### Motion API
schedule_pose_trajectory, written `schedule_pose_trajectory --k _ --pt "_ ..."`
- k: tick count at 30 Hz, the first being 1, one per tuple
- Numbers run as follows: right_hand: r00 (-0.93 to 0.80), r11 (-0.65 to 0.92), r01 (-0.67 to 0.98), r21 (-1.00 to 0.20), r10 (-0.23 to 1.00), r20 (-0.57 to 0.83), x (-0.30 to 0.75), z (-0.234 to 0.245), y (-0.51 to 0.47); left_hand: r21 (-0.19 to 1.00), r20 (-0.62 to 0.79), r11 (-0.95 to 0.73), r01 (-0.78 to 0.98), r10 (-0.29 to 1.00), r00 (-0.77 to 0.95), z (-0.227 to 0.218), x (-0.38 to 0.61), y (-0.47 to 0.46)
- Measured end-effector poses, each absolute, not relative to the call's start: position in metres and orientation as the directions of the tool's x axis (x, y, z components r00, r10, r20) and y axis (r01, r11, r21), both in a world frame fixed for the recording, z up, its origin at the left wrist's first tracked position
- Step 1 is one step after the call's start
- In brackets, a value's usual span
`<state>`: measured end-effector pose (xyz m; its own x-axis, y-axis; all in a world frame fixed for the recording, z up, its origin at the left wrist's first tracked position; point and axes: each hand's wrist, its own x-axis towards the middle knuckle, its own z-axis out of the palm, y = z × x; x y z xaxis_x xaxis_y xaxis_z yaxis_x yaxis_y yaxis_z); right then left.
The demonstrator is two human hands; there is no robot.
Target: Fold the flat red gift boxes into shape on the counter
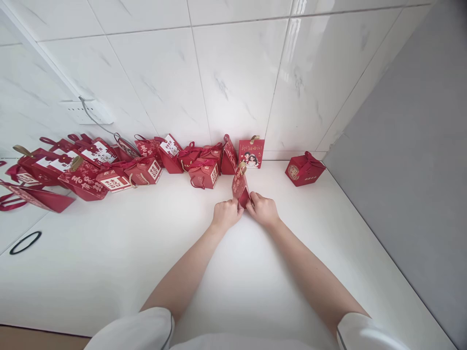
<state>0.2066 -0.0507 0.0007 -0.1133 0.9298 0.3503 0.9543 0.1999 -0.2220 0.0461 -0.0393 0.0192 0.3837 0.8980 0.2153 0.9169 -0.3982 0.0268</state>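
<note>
Between my hands a red gift box (pixel 240 186) with a gold ribbon loop on top stands on the white counter (pixel 175 253). My left hand (pixel 227 214) is closed at its lower left side, fingers curled against it. At its lower right side my right hand (pixel 263 209) is closed too, its thumb and fingers pinching the edge. Part of the box's base is hidden by my fingers. Just behind it, against the wall, are a red box with a printed couple (pixel 251 154) and a narrow upright red box (pixel 228 156).
Several red gift boxes with ribbons (pixel 113 177) crowd the counter's left and back. A single red box (pixel 305 169) sits at the right near the grey panel (pixel 404 146). A black ring (pixel 25 243) lies at far left. A cable (pixel 95 121) runs from the wall socket (pixel 87 112).
</note>
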Motion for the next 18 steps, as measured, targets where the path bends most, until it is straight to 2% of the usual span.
schedule_pose_trajectory --k 9,18 --pt "-0.104 0.16 0.966 -0.203 0.959 0.262 0.202 -0.004 -0.047 0.026 0.091 -0.366 0.93 0.928 0.362 0.02 0.051 -0.038" --pt "-0.138 0.214 0.944 -0.249 0.947 0.291 0.208 -0.006 -0.046 0.07 0.12 -0.311 0.948 0.946 0.301 0.008 0.047 -0.035"
